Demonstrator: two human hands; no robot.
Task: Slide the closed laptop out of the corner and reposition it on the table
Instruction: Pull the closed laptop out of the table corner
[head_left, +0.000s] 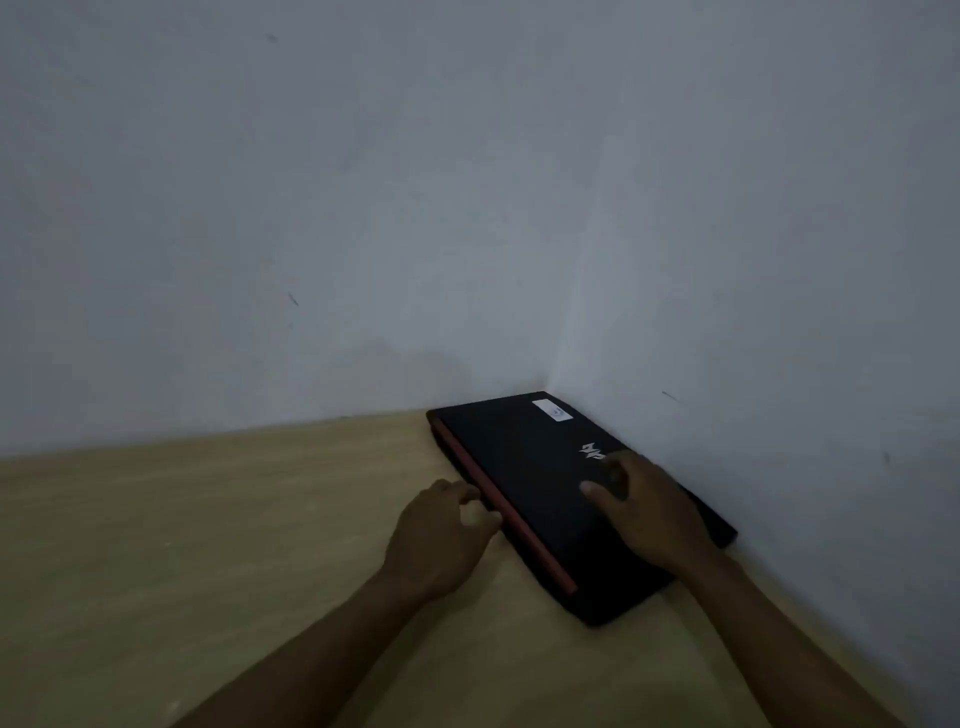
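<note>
A closed black laptop (524, 467) with a red strip along its left edge lies in the corner of a light wooden table (208, 545), its long right side against the right wall. A white sticker and a silver logo show on the lid. My left hand (441, 540) rests on the table with curled fingertips touching the laptop's red left edge. Lying on the lid near the wall side is my right hand (649, 514), fingers spread flat, covering part of the logo.
Two pale grey walls (363, 208) meet in a corner right behind the laptop. The wooden tabletop stretches to the left and toward me.
</note>
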